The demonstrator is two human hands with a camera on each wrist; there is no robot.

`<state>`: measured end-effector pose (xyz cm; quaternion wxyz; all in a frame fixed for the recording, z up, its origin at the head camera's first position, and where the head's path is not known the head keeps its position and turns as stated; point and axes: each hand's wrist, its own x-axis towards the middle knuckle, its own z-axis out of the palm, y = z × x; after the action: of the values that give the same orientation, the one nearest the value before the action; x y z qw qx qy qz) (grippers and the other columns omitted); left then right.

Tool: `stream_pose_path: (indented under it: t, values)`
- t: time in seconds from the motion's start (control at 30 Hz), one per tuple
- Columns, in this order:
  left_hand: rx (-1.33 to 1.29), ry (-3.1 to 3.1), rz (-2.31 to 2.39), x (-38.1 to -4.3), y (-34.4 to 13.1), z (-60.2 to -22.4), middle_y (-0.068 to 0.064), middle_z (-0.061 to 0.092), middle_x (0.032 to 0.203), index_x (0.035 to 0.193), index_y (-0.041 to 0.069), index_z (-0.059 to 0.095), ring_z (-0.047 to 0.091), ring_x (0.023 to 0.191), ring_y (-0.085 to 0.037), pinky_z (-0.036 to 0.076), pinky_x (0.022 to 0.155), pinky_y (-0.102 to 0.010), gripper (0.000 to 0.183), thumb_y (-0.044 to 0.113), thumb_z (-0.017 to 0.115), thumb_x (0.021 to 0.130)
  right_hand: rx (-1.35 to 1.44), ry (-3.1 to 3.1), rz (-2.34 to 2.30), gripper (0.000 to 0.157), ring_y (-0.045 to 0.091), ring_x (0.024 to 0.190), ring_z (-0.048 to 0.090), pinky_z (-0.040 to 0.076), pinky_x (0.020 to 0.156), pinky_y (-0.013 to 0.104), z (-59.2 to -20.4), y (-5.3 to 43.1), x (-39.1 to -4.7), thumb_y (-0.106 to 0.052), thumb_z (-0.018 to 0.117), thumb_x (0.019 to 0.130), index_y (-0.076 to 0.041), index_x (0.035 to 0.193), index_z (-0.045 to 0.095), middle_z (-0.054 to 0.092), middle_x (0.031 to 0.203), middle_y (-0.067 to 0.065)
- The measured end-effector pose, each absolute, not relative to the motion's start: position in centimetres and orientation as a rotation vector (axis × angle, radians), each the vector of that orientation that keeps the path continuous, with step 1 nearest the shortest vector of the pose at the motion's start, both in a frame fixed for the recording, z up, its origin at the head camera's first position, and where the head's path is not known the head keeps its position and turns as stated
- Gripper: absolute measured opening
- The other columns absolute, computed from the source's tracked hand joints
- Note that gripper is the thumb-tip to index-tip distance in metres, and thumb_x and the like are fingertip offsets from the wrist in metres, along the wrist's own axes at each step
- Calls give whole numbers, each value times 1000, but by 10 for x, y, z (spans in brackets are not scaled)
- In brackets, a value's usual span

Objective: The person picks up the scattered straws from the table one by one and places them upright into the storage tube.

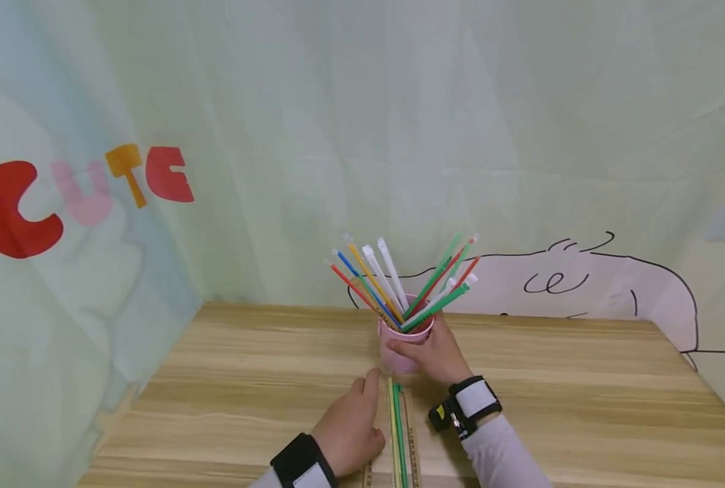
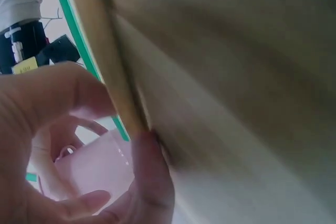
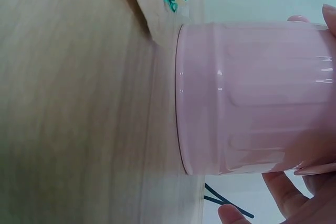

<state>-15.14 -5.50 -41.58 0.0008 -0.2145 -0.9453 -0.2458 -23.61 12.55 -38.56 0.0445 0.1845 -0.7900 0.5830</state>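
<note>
In the head view a pink cup [image 1: 397, 356] stands on the table, filled with straws [image 1: 420, 288] in red, blue, orange, white and green that lean outward. My right hand [image 1: 440, 352] grips its right side, thumb across the front; the right wrist view shows the smooth pink wall of the cup [image 3: 262, 98] close up. Before the cup several wrapped straws lie lengthwise: a yellow one, a green straw [image 1: 399, 434] and brown ones. My left hand [image 1: 351, 423] is at their left, thumb and fingertip pinching the end of a brown paper-wrapped straw [image 2: 113, 61] in the left wrist view.
The wooden table [image 1: 264, 366] meets a pale green curtain [image 1: 313, 135] at its back edge, right behind the cup. Coloured letters mark the curtain at left, and a black line drawing runs along it at right.
</note>
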Motion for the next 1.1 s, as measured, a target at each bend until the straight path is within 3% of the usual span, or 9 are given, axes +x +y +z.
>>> stream_pose_path:
  t: [0.2,0.33,0.4,0.47,0.63,0.87,0.93,1.1]
  values:
    - [-593,-3034,-935,-154,-61,-411,-30,54,117,144,-1,25,56,70,-24,54,63,-41,90,1,67,65,556,-2422,1792,82,30,120,47,36,103,59,-387,125,-236,-10,81,77,-6,143,34,50,134,20]
    - [-536,-3004,-1035,-156,-71,-400,-19,64,88,143,-3,23,52,55,-16,49,49,-34,89,4,67,67,551,-2429,1797,83,29,120,48,38,102,57,-388,125,-236,-11,82,76,-5,144,33,50,134,20]
    - [-507,-2946,-1062,-158,-79,-391,-7,62,70,142,-4,25,49,49,-12,45,43,-30,87,5,68,67,545,-2432,1789,84,29,119,48,38,101,57,-388,124,-237,-12,82,76,-5,144,33,51,134,19]
    - [-468,-2878,-1099,-159,-86,-379,2,57,63,141,-5,26,49,47,-8,43,41,-28,86,5,69,67,542,-2433,1786,84,29,119,48,38,101,57,-389,124,-237,-13,82,76,-5,144,33,51,133,19]
    - [-362,-2682,-1191,-161,-105,-344,3,60,75,144,0,25,55,55,-2,47,46,-26,86,6,70,72,551,-2429,1787,84,30,119,48,38,101,58,-389,125,-237,-12,82,76,-5,143,33,51,133,20]
    - [-352,-2400,-1345,-161,-120,-303,-11,60,100,152,26,5,63,61,-3,53,46,-29,98,7,71,82,590,-2402,1788,81,30,119,48,37,101,58,-388,126,-237,-11,82,76,-4,142,35,52,132,20]
    - [-353,-2303,-1407,-162,-119,-295,-12,59,102,151,30,6,64,62,-5,55,50,-28,97,7,72,84,598,-2398,1778,81,31,119,48,38,100,58,-389,126,-238,-10,82,76,-3,142,35,52,132,21]
    - [-352,-2075,-1519,-172,-112,-286,-12,57,98,146,29,16,66,63,-12,58,56,-29,86,8,73,85,603,-2384,1766,83,32,117,49,38,100,57,-388,126,-238,-7,82,74,-1,142,34,52,131,22]
